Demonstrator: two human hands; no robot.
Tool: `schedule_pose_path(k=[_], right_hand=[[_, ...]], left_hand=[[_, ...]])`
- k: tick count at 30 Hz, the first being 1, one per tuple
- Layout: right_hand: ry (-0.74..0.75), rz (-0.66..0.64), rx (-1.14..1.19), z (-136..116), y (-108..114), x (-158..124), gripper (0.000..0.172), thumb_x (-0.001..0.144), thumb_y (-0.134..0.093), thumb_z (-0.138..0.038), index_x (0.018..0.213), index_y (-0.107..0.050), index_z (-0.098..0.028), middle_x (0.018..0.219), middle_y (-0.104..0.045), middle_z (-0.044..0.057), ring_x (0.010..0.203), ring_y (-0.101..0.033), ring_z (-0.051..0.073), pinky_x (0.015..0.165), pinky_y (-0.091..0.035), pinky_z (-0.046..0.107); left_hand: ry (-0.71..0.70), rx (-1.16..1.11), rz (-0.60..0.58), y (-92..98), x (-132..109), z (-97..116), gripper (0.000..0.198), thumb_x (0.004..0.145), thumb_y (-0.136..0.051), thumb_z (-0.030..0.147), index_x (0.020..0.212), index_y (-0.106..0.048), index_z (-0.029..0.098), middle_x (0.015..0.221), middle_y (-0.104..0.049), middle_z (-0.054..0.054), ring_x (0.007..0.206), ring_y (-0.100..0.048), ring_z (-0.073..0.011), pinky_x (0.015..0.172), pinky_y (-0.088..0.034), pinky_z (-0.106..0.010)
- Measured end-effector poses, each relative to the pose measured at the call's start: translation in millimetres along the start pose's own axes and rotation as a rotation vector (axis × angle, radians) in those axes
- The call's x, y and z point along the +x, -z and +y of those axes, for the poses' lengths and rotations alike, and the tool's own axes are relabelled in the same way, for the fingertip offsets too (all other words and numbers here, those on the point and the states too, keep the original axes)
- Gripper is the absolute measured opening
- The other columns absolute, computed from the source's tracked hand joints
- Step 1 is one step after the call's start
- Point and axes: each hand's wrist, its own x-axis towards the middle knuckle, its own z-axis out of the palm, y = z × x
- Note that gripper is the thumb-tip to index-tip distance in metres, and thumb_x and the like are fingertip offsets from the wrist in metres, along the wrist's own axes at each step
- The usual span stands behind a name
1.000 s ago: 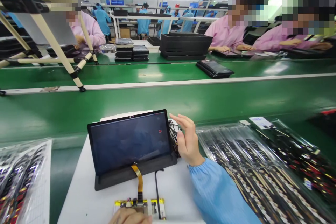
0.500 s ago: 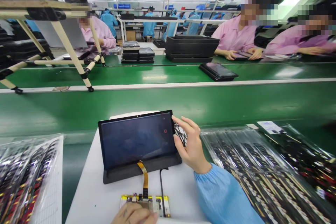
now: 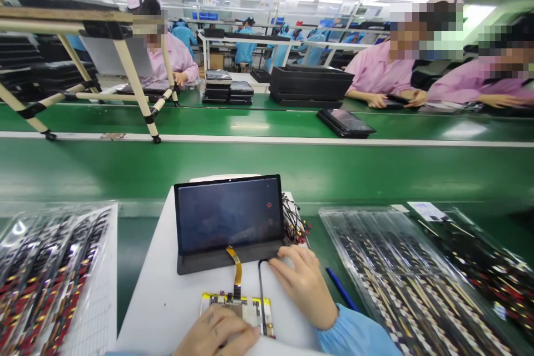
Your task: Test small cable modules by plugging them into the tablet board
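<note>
A dark tablet screen point(image 3: 229, 214) leans upright in a black stand point(image 3: 196, 264) on a white work mat point(image 3: 167, 300). An orange flex ribbon point(image 3: 237, 272) runs from it down to a circuit board with yellow tape point(image 3: 250, 307). My left hand point(image 3: 217, 334) lies over the board's near edge and grips it. My right hand point(image 3: 302, 283) rests palm down on the mat, fingers together. Its fingertips are at the upper end of a black cable point(image 3: 261, 289) that runs beside the board.
A tangle of small wires point(image 3: 294, 219) lies behind the stand. A blue pen point(image 3: 342, 289) and clear trays of parts point(image 3: 396, 267) are on the right, bagged parts point(image 3: 50, 272) on the left. Beyond is the green conveyor point(image 3: 267, 167), with people in pink seated across it.
My right hand came down from the wire tangle beside the screen to the black cable by the stand's base. My left hand slid further onto the board. The view shifted left.
</note>
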Motion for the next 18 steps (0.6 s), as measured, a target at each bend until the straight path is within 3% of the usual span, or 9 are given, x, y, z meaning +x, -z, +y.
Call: schedule_pose_path(k=[5, 9, 14, 18], right_hand=[[-0.007, 0.026, -0.039, -2, -3, 3, 0.034, 0.096, -0.034, -0.02, 0.072, -0.059, -0.019, 0.075, -0.057, 0.004, 0.074, -0.05, 0.018, 0.066, -0.04, 0.031], [0.05, 0.031, -0.056, -2, 8, 0, 0.028, 0.094, -0.037, -0.013, 0.077, -0.058, -0.019, 0.085, -0.062, 0.004, 0.081, -0.054, 0.019, 0.069, -0.043, 0.032], [0.18, -0.004, 0.038, -1, 19, -2, 0.026, 0.093, -0.035, -0.006, 0.086, -0.057, -0.017, 0.08, -0.064, 0.002, 0.075, -0.057, 0.016, 0.065, -0.048, 0.028], [0.189, 0.017, 0.034, 2, 23, -9, 0.023, 0.092, -0.038, -0.005, 0.089, -0.058, -0.015, 0.079, -0.064, 0.004, 0.074, -0.057, 0.016, 0.064, -0.049, 0.027]], left_hand=[[0.01, 0.025, -0.002, 1.2, 6, 2, 0.03, 0.096, -0.026, 0.016, 0.104, -0.054, 0.01, 0.075, -0.068, -0.005, 0.065, -0.061, -0.013, 0.066, -0.048, -0.023], [0.006, 0.029, -0.037, -0.6, 2, 3, 0.027, 0.096, -0.028, 0.016, 0.107, -0.051, 0.011, 0.076, -0.068, -0.004, 0.064, -0.061, -0.0132, 0.064, -0.048, -0.024], [0.028, 0.008, -0.187, -1.4, -11, 1, 0.019, 0.091, -0.045, 0.018, 0.109, -0.051, 0.013, 0.081, -0.069, -0.003, 0.068, -0.06, -0.0141, 0.066, -0.047, -0.024], [0.022, -0.033, -0.309, -1.6, -19, -4, 0.029, 0.086, -0.057, 0.021, 0.113, -0.049, 0.015, 0.087, -0.069, -0.003, 0.071, -0.061, -0.0148, 0.067, -0.047, -0.025]])
